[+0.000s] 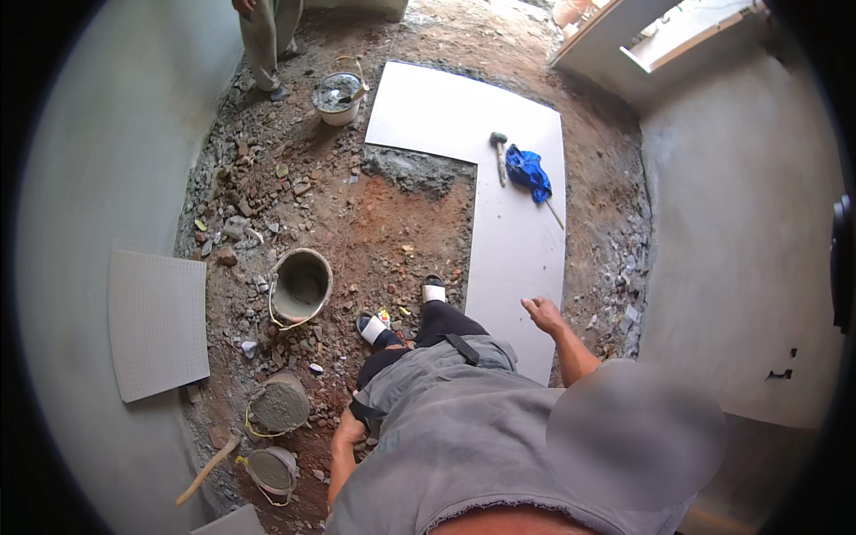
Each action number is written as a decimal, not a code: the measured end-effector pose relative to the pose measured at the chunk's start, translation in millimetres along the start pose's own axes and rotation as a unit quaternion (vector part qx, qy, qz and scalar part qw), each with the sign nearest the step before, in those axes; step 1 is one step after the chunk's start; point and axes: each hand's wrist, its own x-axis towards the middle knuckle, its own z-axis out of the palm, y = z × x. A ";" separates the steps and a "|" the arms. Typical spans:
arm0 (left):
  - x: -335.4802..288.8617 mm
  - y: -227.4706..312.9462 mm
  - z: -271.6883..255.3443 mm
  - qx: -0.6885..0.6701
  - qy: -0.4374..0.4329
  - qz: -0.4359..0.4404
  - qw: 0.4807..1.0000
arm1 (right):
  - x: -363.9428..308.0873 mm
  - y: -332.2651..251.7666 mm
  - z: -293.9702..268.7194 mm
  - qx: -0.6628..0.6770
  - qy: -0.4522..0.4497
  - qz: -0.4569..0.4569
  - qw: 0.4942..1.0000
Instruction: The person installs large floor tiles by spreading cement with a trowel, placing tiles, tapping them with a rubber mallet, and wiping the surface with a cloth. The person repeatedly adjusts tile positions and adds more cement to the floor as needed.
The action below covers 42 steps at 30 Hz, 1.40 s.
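- Right hand [542, 314]: arm reaching forward, fingers loosely apart, above the near part of the white tile [513, 267] on the right.
- Left hand [349, 428]: low beside the grey clothing [446, 392]; grip cannot be told.

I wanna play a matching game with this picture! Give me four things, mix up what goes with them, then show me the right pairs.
Things:
1. Hammer
2. Crumpled plastic-looking bundle
3. Grid-patterned tile
4. Person's right hand

Matches:
A. Up against the left wall
B. Holding nothing
C. Dark head, lying on the white slabs
D. Bright blue

Right pairs:
1-C
2-D
3-A
4-B
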 end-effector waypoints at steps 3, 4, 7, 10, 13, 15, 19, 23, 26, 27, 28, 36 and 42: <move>10.5 29.5 11.1 0.025 0.060 0.080 0.995 | 5.5 -10.4 -1.9 0.012 -0.011 -0.004 1.000; 14.4 40.1 16.7 0.023 0.075 0.079 0.994 | 6.9 -10.3 -1.3 0.010 -0.020 0.000 1.000; 21.3 67.4 28.0 0.019 0.076 0.076 0.994 | 16.3 -2.1 -1.7 0.015 -0.026 -0.001 1.000; 20.1 82.3 36.6 0.023 0.060 0.064 0.996 | 29.4 17.9 -6.9 0.026 -0.024 0.008 0.999; 15.5 90.1 45.6 0.031 0.044 0.041 0.998 | 45.0 43.2 -17.7 0.024 -0.011 0.024 0.999; 17.2 95.8 50.5 0.037 0.037 0.029 0.998 | 56.2 60.7 -26.9 0.033 -0.006 0.040 0.999; 33.0 113.9 57.3 0.054 0.029 0.019 0.998 | 74.2 85.9 -40.1 0.047 -0.006 0.067 0.997; 67.1 141.1 59.1 0.073 0.022 0.029 0.997 | 78.4 90.9 -40.6 0.054 0.044 0.074 0.995; 93.6 162.7 58.7 0.089 0.012 0.042 0.995 | 74.1 85.1 -39.4 0.076 0.049 0.080 0.993; 99.5 167.7 58.0 0.092 0.007 0.042 0.995 | 72.1 82.4 -38.4 0.074 0.032 0.074 0.994; 102.7 171.0 56.9 0.097 0.005 0.042 0.994 | 70.3 80.4 -38.4 0.071 0.009 0.067 0.995; 79.2 154.6 29.8 0.110 -0.034 0.035 0.993 | 60.9 74.1 -28.8 0.084 0.023 0.093 0.992; 57.9 148.6 22.1 0.096 -0.020 0.014 0.995 | 64.9 85.9 -23.7 0.083 0.034 0.088 0.992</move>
